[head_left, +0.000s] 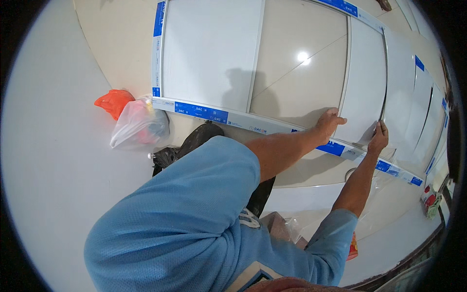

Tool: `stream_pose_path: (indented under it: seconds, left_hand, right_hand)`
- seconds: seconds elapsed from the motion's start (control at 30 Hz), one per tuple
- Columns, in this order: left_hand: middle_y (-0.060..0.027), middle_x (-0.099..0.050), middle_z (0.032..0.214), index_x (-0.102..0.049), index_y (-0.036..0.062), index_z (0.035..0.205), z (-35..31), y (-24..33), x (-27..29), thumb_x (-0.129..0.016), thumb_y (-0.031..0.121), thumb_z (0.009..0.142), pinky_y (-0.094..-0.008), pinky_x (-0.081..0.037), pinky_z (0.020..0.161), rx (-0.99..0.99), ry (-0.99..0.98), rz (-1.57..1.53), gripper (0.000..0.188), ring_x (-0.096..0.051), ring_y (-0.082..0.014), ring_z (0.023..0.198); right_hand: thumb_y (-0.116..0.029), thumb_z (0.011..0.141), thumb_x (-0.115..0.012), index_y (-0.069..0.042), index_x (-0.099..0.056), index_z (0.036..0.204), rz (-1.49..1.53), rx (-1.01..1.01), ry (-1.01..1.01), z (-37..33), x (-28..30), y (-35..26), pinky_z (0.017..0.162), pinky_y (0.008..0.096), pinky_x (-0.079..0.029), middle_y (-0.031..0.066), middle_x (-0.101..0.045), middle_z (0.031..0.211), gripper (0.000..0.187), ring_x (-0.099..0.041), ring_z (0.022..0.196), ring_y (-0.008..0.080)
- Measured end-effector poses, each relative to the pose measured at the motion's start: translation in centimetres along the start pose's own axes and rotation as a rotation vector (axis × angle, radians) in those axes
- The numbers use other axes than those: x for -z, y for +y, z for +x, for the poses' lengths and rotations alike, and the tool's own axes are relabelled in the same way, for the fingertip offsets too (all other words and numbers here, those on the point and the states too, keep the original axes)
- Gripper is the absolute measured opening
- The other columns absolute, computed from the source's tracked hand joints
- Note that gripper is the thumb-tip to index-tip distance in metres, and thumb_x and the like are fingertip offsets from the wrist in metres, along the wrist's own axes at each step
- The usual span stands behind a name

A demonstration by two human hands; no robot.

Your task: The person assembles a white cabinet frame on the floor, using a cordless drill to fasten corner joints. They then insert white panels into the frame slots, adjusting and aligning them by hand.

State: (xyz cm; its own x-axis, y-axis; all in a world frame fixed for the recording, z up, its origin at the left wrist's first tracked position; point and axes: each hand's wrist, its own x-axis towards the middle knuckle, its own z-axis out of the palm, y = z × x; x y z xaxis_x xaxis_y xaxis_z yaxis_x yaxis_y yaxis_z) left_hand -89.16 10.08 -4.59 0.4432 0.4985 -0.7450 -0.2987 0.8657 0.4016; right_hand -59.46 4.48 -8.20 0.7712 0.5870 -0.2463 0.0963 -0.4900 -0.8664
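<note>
A long white frame [243, 120], partly covered in blue-and-white protective film, lies on the tiled floor in front of me. A white panel [209, 53] fills its left part, and a narrower white panel [362, 73] its right part. My left hand [331, 125] is at the near rail, fingers curled round the left edge of the narrower panel. At that panel's right side, my right hand [378, 137] pinches the edge where a thin dark strip [386, 73] runs. Its fingertips are partly hidden.
More white panels with blue film [421, 102] lie at the right. On the left sit a clear plastic bag [141, 124] and an orange bag [114, 103]. A black bag [166, 156] lies by my left side. A red-and-green packet [430, 200] is at far right.
</note>
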Motion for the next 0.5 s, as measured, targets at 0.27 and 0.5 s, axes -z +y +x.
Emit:
stream_pose_path:
  seconds: [0.27,0.5]
  left_hand:
    - [-0.0154,-0.057,0.144,-0.048,0.0081,0.152,0.6,-0.3,-1.6,-0.077,0.025,0.092,-0.0417,-0.047,0.104,0.090,-0.047,-0.074,0.069,-0.055,-0.0287,0.126]
    - [-0.0202,-0.055,0.150,-0.037,0.0024,0.159,2.4,-1.3,0.3,-0.058,0.014,0.104,-0.0467,-0.043,0.119,-0.070,-0.214,0.046,0.060,-0.055,-0.0327,0.138]
  right_hand:
    - [-0.015,0.100,-0.075,-0.004,-0.073,0.131,-0.098,-0.085,0.004,1.8,3.9,2.2,0.084,0.0264,-0.055,0.0052,-0.076,0.114,0.033,-0.069,0.099,0.0131]
    - [-0.015,0.093,-0.070,-0.005,-0.080,0.115,-0.374,0.220,0.008,1.9,3.0,1.4,0.096,0.0349,-0.056,0.0109,-0.079,0.113,0.026,-0.074,0.104,0.0243]
